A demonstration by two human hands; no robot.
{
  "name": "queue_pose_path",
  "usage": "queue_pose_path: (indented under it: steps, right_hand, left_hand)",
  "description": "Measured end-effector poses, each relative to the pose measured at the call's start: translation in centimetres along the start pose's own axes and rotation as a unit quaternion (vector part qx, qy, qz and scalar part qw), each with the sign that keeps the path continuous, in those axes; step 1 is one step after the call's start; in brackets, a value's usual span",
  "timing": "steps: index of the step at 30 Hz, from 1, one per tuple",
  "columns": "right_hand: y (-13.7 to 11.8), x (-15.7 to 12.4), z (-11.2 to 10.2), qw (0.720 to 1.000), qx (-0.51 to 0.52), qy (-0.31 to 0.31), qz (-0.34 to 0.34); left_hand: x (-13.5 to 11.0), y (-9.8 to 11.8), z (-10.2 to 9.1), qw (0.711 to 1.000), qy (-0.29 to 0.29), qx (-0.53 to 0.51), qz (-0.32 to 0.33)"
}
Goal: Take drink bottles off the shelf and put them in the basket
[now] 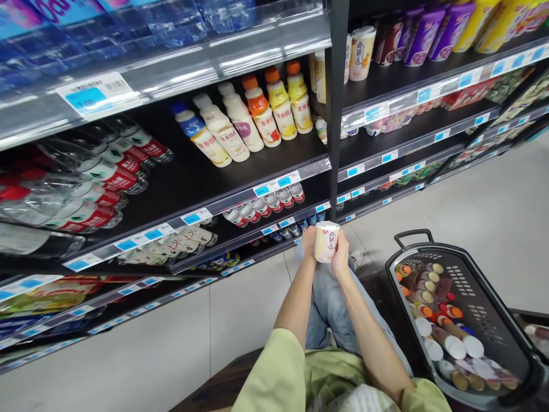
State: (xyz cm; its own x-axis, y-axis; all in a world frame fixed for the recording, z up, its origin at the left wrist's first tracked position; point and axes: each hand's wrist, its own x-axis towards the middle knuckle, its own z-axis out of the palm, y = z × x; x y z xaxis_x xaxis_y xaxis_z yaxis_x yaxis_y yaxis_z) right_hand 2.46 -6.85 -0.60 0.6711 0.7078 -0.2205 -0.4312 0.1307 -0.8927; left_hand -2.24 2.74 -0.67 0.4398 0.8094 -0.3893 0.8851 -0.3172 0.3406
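Observation:
Between both hands I hold a pale yellow porridge can (326, 242) upright above my knees, its printed label facing up toward me. My left hand (309, 245) wraps its left side. My right hand (341, 252) is closed on its right side. The shelf of drink bottles (261, 117) with orange, white and blue caps stands ahead and to the left. On the upper right shelf a similar porridge can (361, 52) stands at the left end, beside purple and yellow cups (429, 34).
At my right a black shopping basket (461, 252) holds several bottles and cans. Water bottles with red labels (98, 177) lie on the left shelf. A shelf post (337, 114) divides the two shelf bays. Pale tiled floor (171, 343) runs below the shelves.

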Motion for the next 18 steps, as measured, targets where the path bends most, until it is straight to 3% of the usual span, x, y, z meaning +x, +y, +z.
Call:
queue_pose_path:
  steps: [18]
  right_hand:
    - [0.2, -0.6, -0.3, 0.999, -0.037, -0.014, -0.007]
  left_hand:
    - [-1.8, 0.4, -0.6, 1.0, 0.009, 0.005, 0.003]
